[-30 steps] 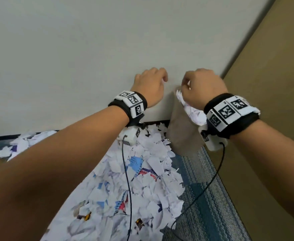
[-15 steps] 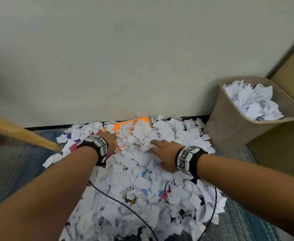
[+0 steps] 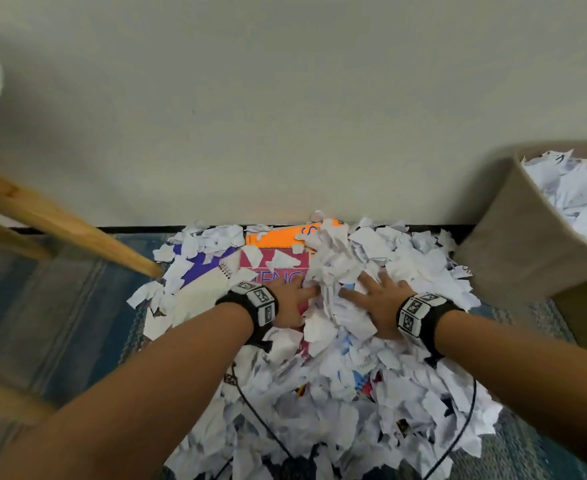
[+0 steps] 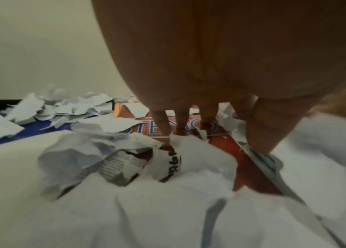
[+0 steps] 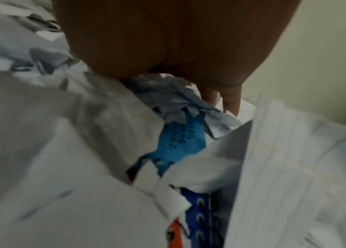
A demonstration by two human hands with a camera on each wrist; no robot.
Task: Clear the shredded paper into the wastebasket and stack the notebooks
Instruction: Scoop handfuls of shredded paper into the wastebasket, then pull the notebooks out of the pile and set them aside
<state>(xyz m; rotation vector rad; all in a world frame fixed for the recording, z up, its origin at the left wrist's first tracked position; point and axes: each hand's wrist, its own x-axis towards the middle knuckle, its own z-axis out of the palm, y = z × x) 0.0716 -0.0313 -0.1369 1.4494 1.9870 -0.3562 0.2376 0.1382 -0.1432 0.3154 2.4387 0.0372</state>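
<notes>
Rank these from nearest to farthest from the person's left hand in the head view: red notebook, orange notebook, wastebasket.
From the left hand:
1. Red notebook, directly under the fingers.
2. Orange notebook, just beyond, against the wall.
3. Wastebasket, far off to the right, past the right hand.

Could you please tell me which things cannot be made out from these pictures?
- Number of notebooks: shredded paper covers most of them in the head view; only the orange notebook, the red notebook and a purple cover peek out.
- Wastebasket: cut off by the head view's right edge.
- Right hand: its fingers are buried in paper, and the right wrist view is blurred.
</notes>
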